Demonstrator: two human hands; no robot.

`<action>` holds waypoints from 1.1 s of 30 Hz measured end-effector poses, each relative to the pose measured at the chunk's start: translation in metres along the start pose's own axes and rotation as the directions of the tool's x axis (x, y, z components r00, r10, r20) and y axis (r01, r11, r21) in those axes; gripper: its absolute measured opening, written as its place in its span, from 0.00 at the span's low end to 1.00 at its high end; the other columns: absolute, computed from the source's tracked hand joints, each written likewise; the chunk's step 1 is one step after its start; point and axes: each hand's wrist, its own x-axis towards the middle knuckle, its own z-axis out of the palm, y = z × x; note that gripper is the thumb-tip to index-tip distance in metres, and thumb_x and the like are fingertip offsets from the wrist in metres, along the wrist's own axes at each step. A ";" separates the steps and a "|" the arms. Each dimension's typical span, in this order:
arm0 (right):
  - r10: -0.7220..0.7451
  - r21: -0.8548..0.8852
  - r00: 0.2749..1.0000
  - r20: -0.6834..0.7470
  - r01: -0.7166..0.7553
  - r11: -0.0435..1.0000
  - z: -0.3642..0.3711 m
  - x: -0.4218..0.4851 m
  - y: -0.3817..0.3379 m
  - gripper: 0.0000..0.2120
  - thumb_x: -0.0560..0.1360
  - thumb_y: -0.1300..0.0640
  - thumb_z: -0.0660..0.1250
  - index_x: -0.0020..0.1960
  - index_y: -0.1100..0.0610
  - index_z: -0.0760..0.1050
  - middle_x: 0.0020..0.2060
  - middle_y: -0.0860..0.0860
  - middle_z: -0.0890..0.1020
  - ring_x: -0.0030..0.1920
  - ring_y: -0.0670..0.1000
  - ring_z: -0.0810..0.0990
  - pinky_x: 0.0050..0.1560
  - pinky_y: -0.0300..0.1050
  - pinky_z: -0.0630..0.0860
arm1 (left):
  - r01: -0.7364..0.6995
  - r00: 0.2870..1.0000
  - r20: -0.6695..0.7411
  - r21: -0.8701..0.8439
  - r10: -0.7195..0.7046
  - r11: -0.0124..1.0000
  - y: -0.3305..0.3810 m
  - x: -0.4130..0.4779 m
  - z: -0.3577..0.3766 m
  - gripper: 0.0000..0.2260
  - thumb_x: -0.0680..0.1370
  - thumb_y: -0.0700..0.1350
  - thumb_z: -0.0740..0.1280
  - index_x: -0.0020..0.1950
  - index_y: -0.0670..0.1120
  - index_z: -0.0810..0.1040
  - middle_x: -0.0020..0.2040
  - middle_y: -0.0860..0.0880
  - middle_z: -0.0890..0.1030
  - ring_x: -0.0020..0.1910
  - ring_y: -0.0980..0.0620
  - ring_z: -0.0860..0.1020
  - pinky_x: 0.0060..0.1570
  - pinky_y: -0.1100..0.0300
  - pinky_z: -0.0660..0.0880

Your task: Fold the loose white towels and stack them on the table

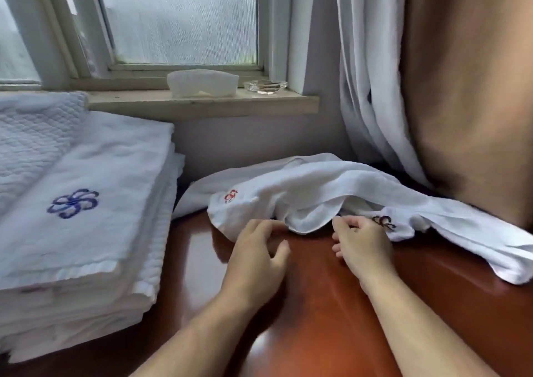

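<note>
- A loose white towel (317, 186) lay crumpled along the far right side of the glossy brown desk (317, 304) (small red stitched marks showed on the cloth).
- The left hand (256, 250) was at the towel's near hem, fingers relaxed and spread, grasping nothing.
- The right hand (363, 244) was at the same hem with its fingers curled; I could not tell whether it pinched the cloth.
- A stack of folded towels (80, 203) stood on the desk's left side, the top one bearing a blue flower mark.
- Behind, a windowsill (202, 105) carried a white packet (202, 82) and a glass dish (265, 86); curtains (369, 74) hung at right.
</note>
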 end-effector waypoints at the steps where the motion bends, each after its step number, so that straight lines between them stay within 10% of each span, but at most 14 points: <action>1: -0.015 -0.023 1.000 0.026 0.016 1.000 0.001 0.001 0.001 0.09 0.73 0.45 0.66 0.45 0.49 0.79 0.30 0.43 0.84 0.31 0.47 0.83 0.42 0.55 0.83 | -0.022 0.999 -0.027 0.014 0.023 1.000 -0.003 0.006 0.005 0.14 0.74 0.48 0.69 0.59 0.59 0.79 0.57 0.63 0.73 0.60 0.59 0.73 0.63 0.57 0.74; 8: -0.103 -0.097 0.993 0.063 0.108 0.989 0.004 -0.007 -0.003 0.03 0.75 0.53 0.67 0.45 0.45 0.78 0.35 0.42 0.84 0.37 0.46 0.83 0.42 0.48 0.80 | 0.112 0.990 -0.135 0.500 -0.050 0.859 -0.025 0.049 -0.001 0.38 0.73 0.50 0.72 0.80 0.57 0.58 0.78 0.50 0.60 0.75 0.46 0.56 0.73 0.47 0.53; 13: -0.110 -0.106 0.990 0.089 0.119 0.987 0.003 -0.009 -0.002 0.03 0.76 0.52 0.67 0.45 0.46 0.79 0.37 0.42 0.84 0.37 0.45 0.83 0.38 0.40 0.76 | 0.154 0.986 -0.122 0.465 -0.109 0.872 -0.031 0.056 -0.011 0.12 0.78 0.46 0.65 0.60 0.55 0.79 0.53 0.50 0.77 0.61 0.42 0.73 0.54 0.49 0.65; 21: 0.015 0.284 0.999 0.051 -0.029 0.958 -0.003 -0.004 -0.007 0.16 0.84 0.47 0.59 0.50 0.56 0.81 0.34 0.52 0.85 0.29 0.48 0.80 0.28 0.38 0.74 | -0.254 0.934 -0.206 0.188 0.291 0.949 -0.010 0.039 -0.016 0.16 0.81 0.58 0.56 0.55 0.52 0.80 0.52 0.60 0.77 0.60 0.52 0.72 0.69 0.54 0.61; 25: 0.082 0.438 0.984 0.158 -0.145 0.887 -0.009 -0.006 -0.011 0.24 0.83 0.39 0.56 0.59 0.57 0.79 0.45 0.59 0.87 0.36 0.52 0.83 0.35 0.43 0.77 | -0.236 0.971 -0.082 -0.151 0.226 0.960 -0.004 0.030 -0.014 0.12 0.80 0.63 0.57 0.52 0.59 0.76 0.43 0.63 0.81 0.44 0.61 0.79 0.42 0.69 0.70; 27: 0.095 0.526 0.969 0.227 -0.204 0.826 -0.011 -0.006 -0.013 0.28 0.81 0.35 0.54 0.66 0.55 0.75 0.50 0.59 0.87 0.45 0.54 0.86 0.44 0.47 0.80 | -0.220 0.975 -0.042 -0.331 0.219 0.918 -0.003 0.029 -0.013 0.13 0.80 0.62 0.61 0.58 0.59 0.79 0.48 0.63 0.83 0.49 0.63 0.81 0.45 0.71 0.73; 33: 0.074 0.734 0.940 0.334 -0.308 0.605 -0.017 -0.005 -0.015 0.33 0.77 0.30 0.58 0.69 0.53 0.77 0.60 0.55 0.84 0.61 0.55 0.83 0.61 0.54 0.77 | -0.017 0.912 0.340 -0.527 0.229 0.850 -0.003 0.028 -0.019 0.20 0.82 0.57 0.60 0.36 0.48 0.78 0.28 0.51 0.76 0.27 0.51 0.71 0.26 0.54 0.65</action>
